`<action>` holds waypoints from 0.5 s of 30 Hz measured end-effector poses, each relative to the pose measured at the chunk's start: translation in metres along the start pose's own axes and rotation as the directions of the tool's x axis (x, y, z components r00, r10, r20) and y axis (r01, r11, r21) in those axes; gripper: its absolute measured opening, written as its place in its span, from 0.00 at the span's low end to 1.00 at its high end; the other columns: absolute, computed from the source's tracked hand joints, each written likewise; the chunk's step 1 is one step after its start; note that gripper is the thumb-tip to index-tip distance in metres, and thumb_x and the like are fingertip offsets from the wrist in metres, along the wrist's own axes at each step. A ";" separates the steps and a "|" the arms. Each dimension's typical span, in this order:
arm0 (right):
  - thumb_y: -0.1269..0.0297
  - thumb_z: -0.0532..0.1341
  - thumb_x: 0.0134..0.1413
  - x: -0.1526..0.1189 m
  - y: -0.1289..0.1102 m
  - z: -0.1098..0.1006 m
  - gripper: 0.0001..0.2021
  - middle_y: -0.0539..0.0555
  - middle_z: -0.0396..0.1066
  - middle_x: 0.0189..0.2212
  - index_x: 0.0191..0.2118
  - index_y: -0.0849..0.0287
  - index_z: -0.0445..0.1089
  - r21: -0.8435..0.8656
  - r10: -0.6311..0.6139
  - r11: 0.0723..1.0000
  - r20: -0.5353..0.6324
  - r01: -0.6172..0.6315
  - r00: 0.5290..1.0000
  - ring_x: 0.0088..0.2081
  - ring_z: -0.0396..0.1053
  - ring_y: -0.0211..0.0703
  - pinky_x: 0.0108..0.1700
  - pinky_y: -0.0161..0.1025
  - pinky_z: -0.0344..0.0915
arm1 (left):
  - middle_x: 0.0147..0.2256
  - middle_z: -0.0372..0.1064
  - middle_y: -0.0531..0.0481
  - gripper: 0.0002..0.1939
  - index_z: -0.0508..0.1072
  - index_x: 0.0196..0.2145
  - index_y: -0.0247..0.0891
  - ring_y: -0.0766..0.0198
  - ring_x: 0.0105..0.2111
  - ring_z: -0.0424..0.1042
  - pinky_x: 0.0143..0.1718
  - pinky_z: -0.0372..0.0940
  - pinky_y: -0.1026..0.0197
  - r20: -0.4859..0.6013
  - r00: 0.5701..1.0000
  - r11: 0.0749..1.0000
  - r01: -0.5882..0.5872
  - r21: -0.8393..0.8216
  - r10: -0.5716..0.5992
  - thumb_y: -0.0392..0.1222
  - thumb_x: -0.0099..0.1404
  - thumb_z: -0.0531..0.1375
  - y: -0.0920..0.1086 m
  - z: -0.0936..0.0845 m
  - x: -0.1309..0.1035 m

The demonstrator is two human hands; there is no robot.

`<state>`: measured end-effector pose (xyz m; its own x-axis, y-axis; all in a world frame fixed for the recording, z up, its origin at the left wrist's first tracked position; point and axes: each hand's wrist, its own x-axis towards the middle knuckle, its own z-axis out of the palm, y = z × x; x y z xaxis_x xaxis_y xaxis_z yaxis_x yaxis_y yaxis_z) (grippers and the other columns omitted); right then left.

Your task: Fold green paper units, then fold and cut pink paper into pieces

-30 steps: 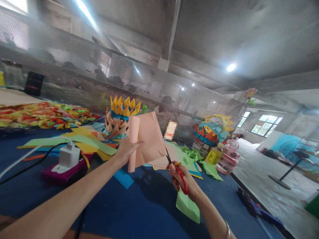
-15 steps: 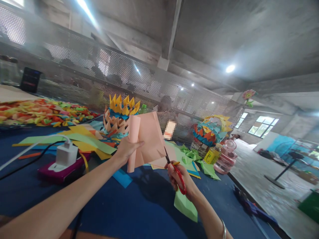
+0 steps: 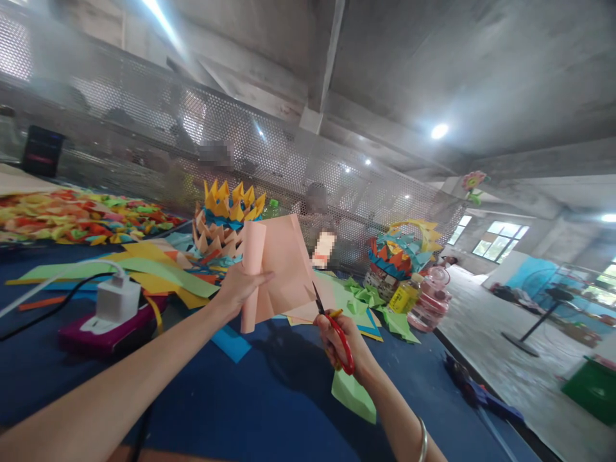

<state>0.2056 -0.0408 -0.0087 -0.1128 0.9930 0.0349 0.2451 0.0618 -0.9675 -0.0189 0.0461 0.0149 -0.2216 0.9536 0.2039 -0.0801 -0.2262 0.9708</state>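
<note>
My left hand (image 3: 245, 287) is closed on a sheet of pinkish-orange paper (image 3: 285, 266), its left side rolled into a tube and the rest spread flat to the right. The thumb presses across the front of the roll. In my right hand (image 3: 344, 340) are red-handled scissors (image 3: 344, 346), their dark blades pointing up and left at the paper's right edge. Whether the blades touch the paper I cannot tell. Below the right hand, a piece of light green paper (image 3: 355, 396) lies on the blue table (image 3: 202, 401).
A folded-paper basket (image 3: 219, 224) stands behind my left hand, another paper basket (image 3: 402, 256) at the right. Folded paper pieces (image 3: 86, 215) are heaped at the left, near a purple power strip (image 3: 110, 330). A pink bottle (image 3: 430, 300) and a blue glue gun (image 3: 481, 391) lie rightward.
The whole view has shifted slightly, so things appear a little further left. Both hands keep their hold on the paper and the scissors, with little other visible movement.
</note>
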 end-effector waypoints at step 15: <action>0.44 0.62 0.47 -0.001 -0.002 0.005 0.21 0.40 0.56 0.12 0.27 0.58 0.60 -0.016 0.089 0.996 -0.108 -0.091 0.990 0.09 0.51 0.27 0.10 0.26 0.49 | 0.18 0.60 0.57 0.17 0.67 0.18 0.37 0.65 0.22 0.61 0.24 0.54 0.64 0.024 1.000 1.000 -0.001 -0.029 0.002 0.43 0.33 0.71 0.003 0.000 -0.002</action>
<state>0.2005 -0.0421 -0.0080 0.0137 0.9996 -0.0246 0.2700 -0.0274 -0.9625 -0.0184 0.0434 0.0179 -0.1986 0.9576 0.2087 -0.1078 -0.2330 0.9665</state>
